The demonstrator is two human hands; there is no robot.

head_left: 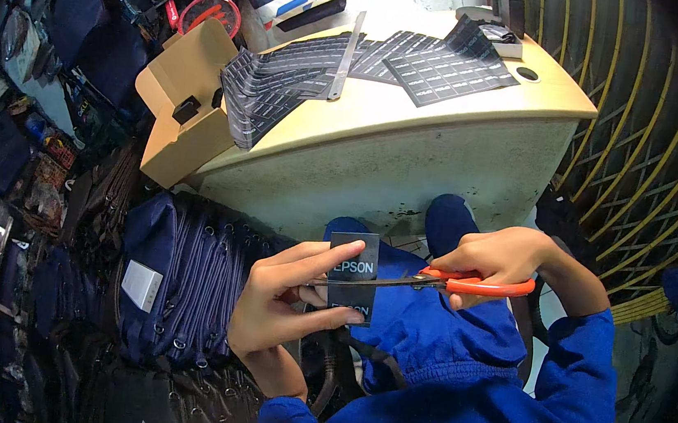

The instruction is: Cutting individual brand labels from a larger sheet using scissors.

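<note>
My left hand (285,292) pinches a small dark strip of printed labels (354,250) between thumb and fingers, holding it upright above my lap. Orange-handled scissors (492,287) are gripped in my right hand (495,257). Their blades lie level across the strip, between its upper and lower printed labels. Whether the blades have cut into it I cannot tell. On the table ahead lie several larger dark sheets of the same printed labels (453,73), some curling over the near edge. A metal ruler (346,57) rests across them.
A pale wooden table (524,99) stands in front of me. An open cardboard box (185,142) with small black pieces inside is at its left corner. Stacked dark blue bags (191,279) with metal rings fill the left side. A folding metal gate (621,117) is at the right.
</note>
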